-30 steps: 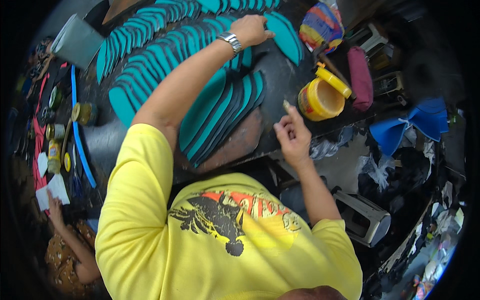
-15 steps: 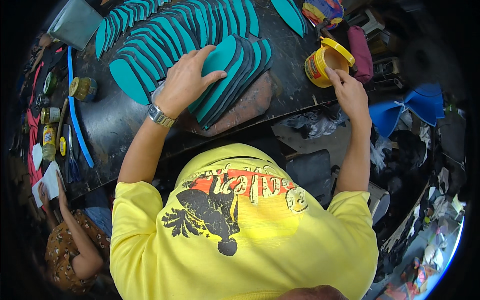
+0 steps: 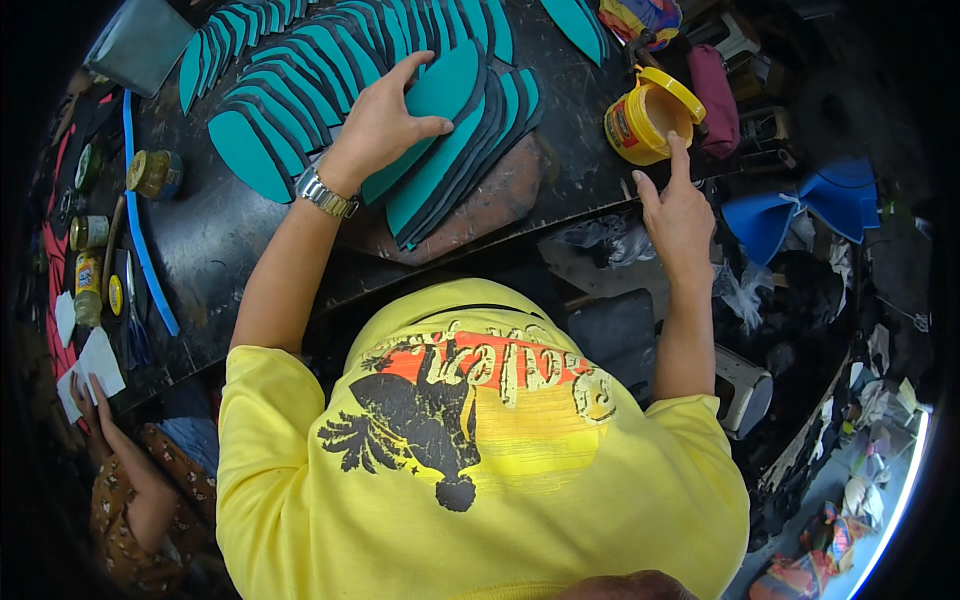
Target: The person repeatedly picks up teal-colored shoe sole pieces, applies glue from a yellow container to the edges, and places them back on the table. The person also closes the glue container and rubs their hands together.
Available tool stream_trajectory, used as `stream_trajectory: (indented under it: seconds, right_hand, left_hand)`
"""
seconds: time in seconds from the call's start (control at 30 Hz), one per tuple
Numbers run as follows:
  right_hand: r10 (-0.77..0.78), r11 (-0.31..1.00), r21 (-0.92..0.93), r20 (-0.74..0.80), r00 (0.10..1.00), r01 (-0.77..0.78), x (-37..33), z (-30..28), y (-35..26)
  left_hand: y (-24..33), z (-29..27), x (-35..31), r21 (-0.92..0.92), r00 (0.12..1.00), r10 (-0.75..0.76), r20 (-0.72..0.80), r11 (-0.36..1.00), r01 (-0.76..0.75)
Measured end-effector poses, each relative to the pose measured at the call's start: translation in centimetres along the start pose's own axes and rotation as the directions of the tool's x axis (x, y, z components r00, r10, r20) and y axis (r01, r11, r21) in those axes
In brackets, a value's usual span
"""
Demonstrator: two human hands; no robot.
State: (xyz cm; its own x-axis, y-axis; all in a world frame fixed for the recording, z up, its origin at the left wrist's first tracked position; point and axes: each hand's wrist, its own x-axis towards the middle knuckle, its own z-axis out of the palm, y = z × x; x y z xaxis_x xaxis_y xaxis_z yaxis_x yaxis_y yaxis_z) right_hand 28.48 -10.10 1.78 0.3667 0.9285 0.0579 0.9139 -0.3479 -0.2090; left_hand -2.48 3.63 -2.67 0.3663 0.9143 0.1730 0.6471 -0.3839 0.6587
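My left hand point(image 3: 378, 130) grips the uppermost teal sole-shaped sheet point(image 3: 446, 88), thumb and index finger spread across it. This sheet lies shifted over a fanned stack of teal and black pieces point(image 3: 455, 180) of similar shape. Under the stack is a worn reddish-brown slab point(image 3: 500, 205). My right hand point(image 3: 682, 225) holds nothing visible; its index finger points up to the front rim of a yellow tub point(image 3: 627, 130), thumb apart, other fingers curled. The tub's hinged lid is raised, and a pale tan substance shows inside.
Long overlapping rows of teal and black pieces point(image 3: 310, 75) cover the table's far side. Jars point(image 3: 154, 175), a blue strip point(image 3: 148, 255) and scissors point(image 3: 136, 325) lie at left. Another person's hand point(image 3: 92, 405) touches white paper at lower left. A maroon roll point(image 3: 712, 100) stands beyond the tub.
The top teal sheet has slid up and away from the stack under my left hand. My right hand has drawn back toward me from the tub's rim, index finger now straighter.
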Motion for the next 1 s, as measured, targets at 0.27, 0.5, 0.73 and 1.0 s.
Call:
stream_trajectory:
  seconds: [0.27, 0.5, 0.73, 1.0]
  right_hand:
    - [-0.358, 0.772, 0.501, -0.164, 0.919, 0.391, -0.6, -1.6, -2.0]
    - [-0.42, 0.386, 0.739, -0.393, 0.818, 0.553, 1.5, 0.9, -5.0]
    - [-0.496, 0.368, 0.733, -0.365, 0.788, 0.572, 1.9, 3.4, -5.1]
    - [-0.669, 0.304, 0.681, -0.346, 0.658, 0.666, -1.0, 4.5, -5.3]
  left_hand:
    - [4.9, -1.8, -1.4, -0.745, 0.935, 0.207, 0.287, 0.661, 0.083]
    - [8.0, -0.7, -2.9, -0.818, 0.842, 0.231, 0.488, 0.457, 0.349]
    - [7.5, -0.2, -3.2, -0.827, 0.817, 0.208, 0.538, 0.314, 0.466]
    - [6.0, 0.9, -2.6, -0.858, 0.844, 0.156, 0.513, 0.081, 0.507]
